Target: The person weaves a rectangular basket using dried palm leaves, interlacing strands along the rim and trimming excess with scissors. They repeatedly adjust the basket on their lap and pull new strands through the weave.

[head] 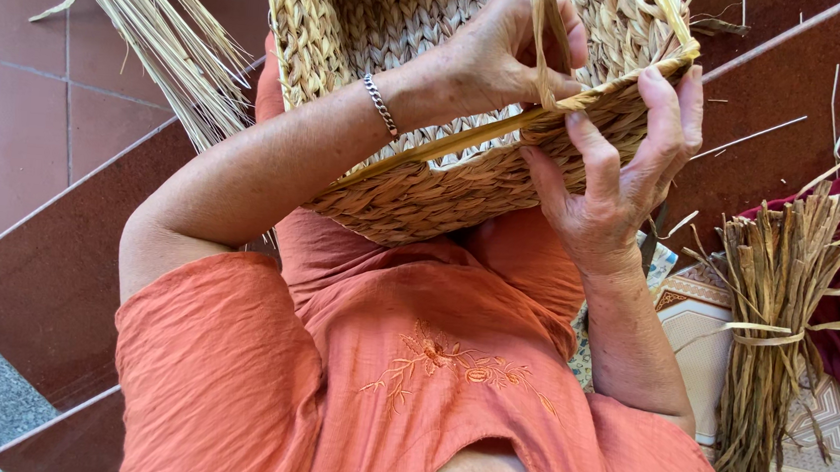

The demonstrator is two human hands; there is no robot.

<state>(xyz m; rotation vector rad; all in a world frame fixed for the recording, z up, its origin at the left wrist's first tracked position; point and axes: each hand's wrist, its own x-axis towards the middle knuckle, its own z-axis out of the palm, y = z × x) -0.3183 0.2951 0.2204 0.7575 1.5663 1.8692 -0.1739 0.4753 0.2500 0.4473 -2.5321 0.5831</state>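
Both hands on woven basket rim; left hand pinching, apparently, straw strand; right hand bracing.

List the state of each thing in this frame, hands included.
Woven basket: unfinished, tilted on the lap, rim being bound.
Left hand: inside the basket, pinching a straw strand.
Right hand: gripping the rim from outside.
Bracelet: on the left wrist.
Dried-fibre bundle: tied, lying on the floor.
Loose straw stalks: spread out, untied.
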